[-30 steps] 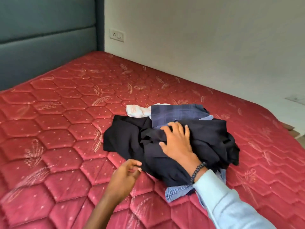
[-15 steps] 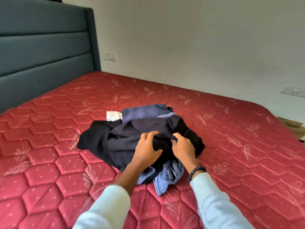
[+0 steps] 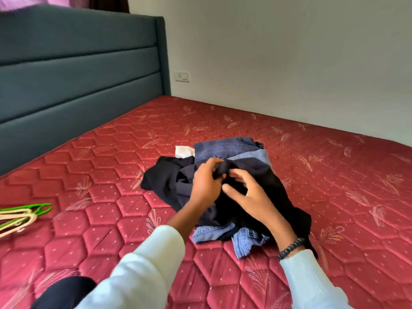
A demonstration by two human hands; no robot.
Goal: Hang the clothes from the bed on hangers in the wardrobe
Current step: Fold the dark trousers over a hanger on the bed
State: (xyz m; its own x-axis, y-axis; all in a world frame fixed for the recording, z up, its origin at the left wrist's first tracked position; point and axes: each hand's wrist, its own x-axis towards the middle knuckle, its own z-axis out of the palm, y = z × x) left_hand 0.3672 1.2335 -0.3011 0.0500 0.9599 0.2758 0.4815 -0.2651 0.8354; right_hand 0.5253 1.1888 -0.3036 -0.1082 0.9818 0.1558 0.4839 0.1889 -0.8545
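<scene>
Clothes pile [image 3: 225,186] sits mid-bed, dead ahead of both hands — left hand [image 3: 206,184] pinches the black garment [image 3: 165,181], right hand [image 3: 247,192] loosely open beside it; hangers [image 3: 24,215] lie well apart, at the bed's left edge.

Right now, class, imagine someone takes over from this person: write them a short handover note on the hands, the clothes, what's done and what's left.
Left hand: pinching a fold of the black garment on top of the pile.
Right hand: on the same garment, fingers spread; grip unclear.
Clothes: all heaped on the red mattress, blue ones underneath.
Hangers: lying loose at the mattress's left edge.
Done: nothing is on a hanger.
Left: hang every piece; the wardrobe is out of view.
</scene>
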